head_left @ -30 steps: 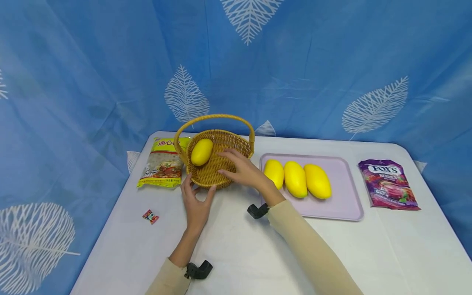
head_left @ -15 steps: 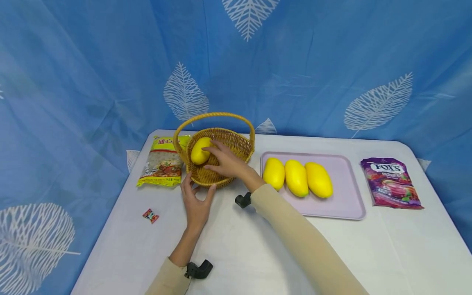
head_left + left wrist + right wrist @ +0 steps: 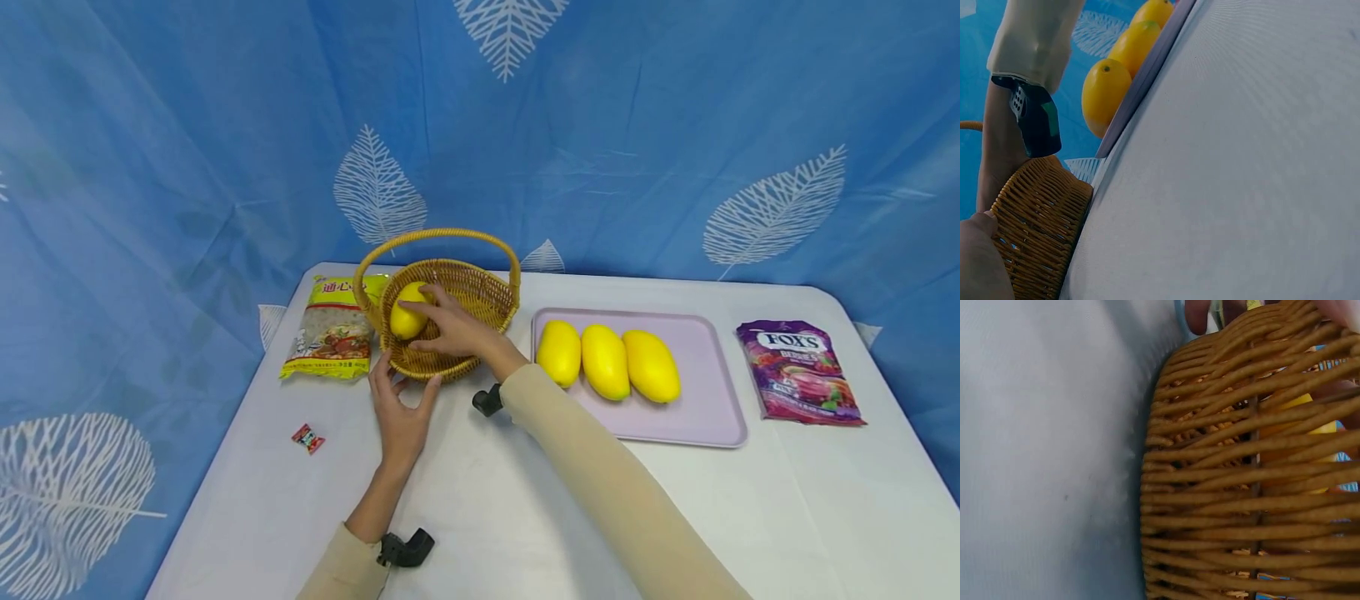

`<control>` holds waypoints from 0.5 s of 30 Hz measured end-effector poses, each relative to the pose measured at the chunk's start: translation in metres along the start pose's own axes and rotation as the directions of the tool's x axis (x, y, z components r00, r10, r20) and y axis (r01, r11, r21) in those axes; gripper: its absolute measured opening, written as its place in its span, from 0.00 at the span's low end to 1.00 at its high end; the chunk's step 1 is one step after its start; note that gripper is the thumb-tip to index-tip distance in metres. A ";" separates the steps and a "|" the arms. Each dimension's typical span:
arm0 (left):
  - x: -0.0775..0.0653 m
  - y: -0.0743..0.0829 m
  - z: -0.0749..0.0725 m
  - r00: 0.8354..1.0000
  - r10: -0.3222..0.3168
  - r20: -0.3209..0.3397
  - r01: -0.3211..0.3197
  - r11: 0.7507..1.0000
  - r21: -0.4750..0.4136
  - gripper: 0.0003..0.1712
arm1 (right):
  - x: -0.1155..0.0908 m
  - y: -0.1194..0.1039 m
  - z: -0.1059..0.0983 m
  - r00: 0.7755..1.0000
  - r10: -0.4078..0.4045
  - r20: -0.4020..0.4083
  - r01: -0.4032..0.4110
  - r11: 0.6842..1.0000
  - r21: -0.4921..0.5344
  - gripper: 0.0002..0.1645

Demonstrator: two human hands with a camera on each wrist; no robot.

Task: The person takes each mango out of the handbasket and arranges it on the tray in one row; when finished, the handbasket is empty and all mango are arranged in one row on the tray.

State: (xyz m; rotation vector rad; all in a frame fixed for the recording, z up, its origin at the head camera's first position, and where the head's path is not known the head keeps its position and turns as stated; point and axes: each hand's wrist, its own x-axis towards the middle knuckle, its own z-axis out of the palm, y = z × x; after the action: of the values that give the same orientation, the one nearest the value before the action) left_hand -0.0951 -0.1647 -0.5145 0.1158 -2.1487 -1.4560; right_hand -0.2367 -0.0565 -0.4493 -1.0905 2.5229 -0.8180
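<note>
A yellow mango (image 3: 403,323) lies in the left part of the wicker basket (image 3: 480,287), partly covered by fingers. My right hand (image 3: 453,329) reaches over the basket's near rim and holds the mango, its fingers over the fruit's right side and the thumb near its lower end. At the basket's front left, my left hand (image 3: 401,425) grips the wicker side, with thumb and fingers spread along it. The left wrist view shows that hand (image 3: 982,256) against the woven wall (image 3: 1041,231). Through the weave in the right wrist view, some yellow of the mango (image 3: 1297,447) shows.
Three more mangoes (image 3: 606,362) lie on a lilac tray (image 3: 708,408) right of the basket. A yellow food bag (image 3: 330,329) touches the basket's left side. A small wrapped candy (image 3: 307,438) lies nearer, and a purple candy bag (image 3: 801,371) sits far right.
My right hand has moved left inside the basket, from beside the mango onto it, its fingers now over the fruit. The left hand stays at the basket's front left.
</note>
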 end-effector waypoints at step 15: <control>0.000 -0.001 0.001 1.000 0.009 -0.019 -0.009 1.000 0.012 0.45 | 0.004 -0.005 0.004 0.997 -0.068 0.048 0.066 0.997 0.050 0.29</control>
State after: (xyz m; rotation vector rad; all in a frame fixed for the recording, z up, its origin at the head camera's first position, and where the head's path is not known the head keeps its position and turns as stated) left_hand -0.0961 -0.1642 -0.5154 0.1240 -2.1401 -1.4317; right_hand -0.2351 -0.0640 -0.4494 -1.1707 2.4252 -0.8539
